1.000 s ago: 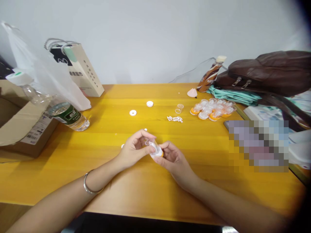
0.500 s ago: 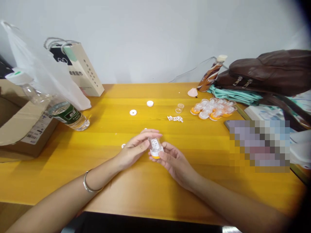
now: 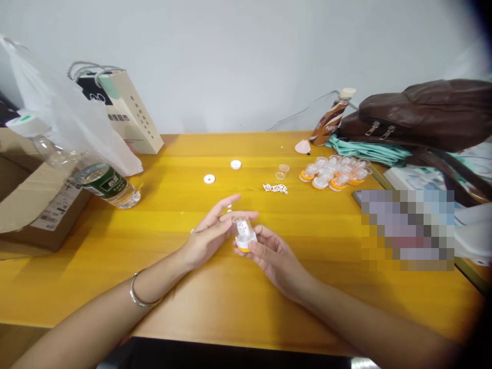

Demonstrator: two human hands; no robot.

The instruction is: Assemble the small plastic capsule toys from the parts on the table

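My right hand (image 3: 279,261) grips a small clear plastic dome (image 3: 243,233) by its white and orange base, with white spoked pieces inside the clear part. Beside it, my left hand (image 3: 211,233) has its fingers stretched out, the thumb close to the dome's left side; whether they touch I cannot tell. Past the hands lie a white ring-shaped disc (image 3: 209,179), another white disc (image 3: 236,164), some white spoked wheel pieces (image 3: 275,189) and a clear cup (image 3: 282,171). Small white bits behind my left hand are partly hidden.
Several similar domes (image 3: 334,172) stand grouped at the right, near a brown drink bottle (image 3: 331,120) and brown leather bag (image 3: 426,115). A pink cone-shaped thing (image 3: 303,147) sits at the back. Leftward are a water bottle (image 3: 103,182), cardboard box (image 3: 46,205) and paper bag (image 3: 132,113).
The fingers of my left hand have spread and lifted off the top of the dome. My right hand keeps its grip on the base, and more of the clear part shows.
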